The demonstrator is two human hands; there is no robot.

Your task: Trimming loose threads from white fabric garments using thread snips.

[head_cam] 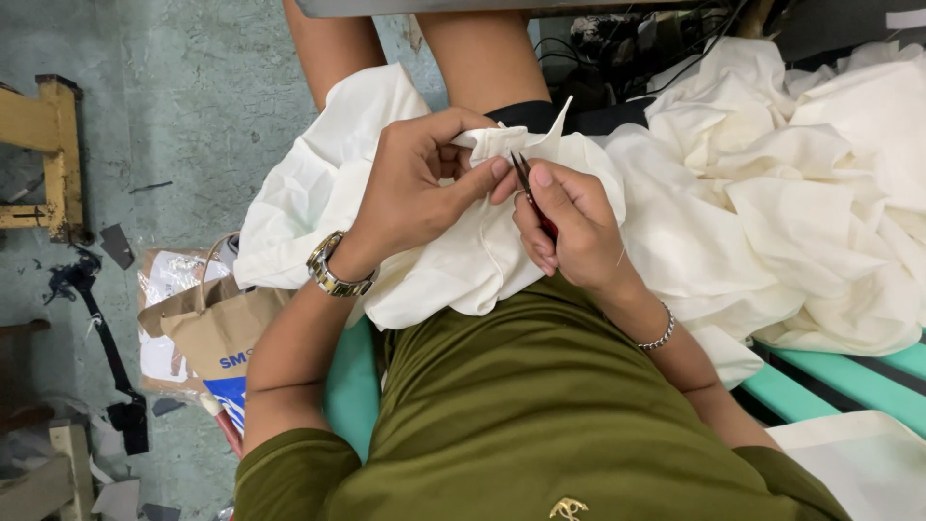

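Trimming threads: our left hand pinches the cloth fold, right hand grips snips (blades nearly closed); next cut needs taut fabric.

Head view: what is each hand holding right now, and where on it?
Left hand pinches a folded edge of the cream cloth. Right hand grips small thread snips by the red handle, dark tips at the cloth edge.
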